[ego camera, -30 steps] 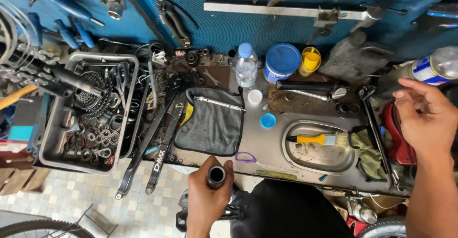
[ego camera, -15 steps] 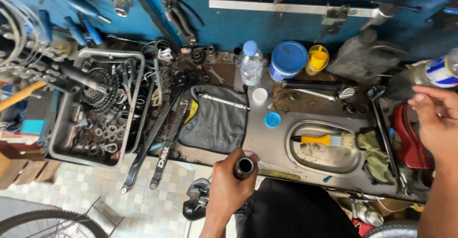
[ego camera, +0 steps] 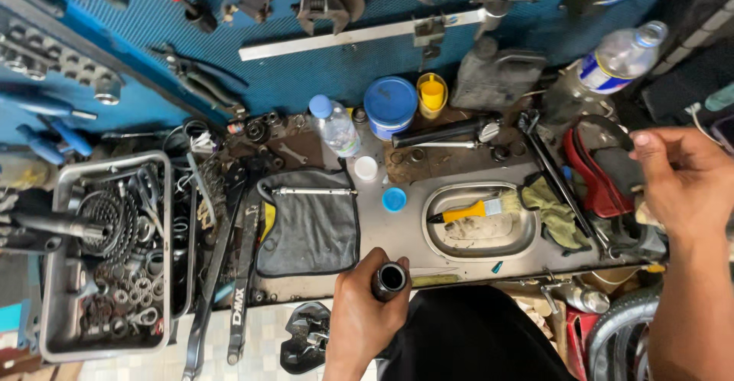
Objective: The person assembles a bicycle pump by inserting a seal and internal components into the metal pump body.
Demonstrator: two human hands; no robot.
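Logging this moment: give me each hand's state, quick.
Left hand: closed around a short dark tube.
Right hand: open, fingers loosely curled, holding nothing visible.

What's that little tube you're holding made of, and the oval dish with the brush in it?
The tube in the left hand looks like dark metal, its rim glinting. The oval dish seems bare steel: dull grey sheen, grimy inside. The brush handle looks like yellow plastic.
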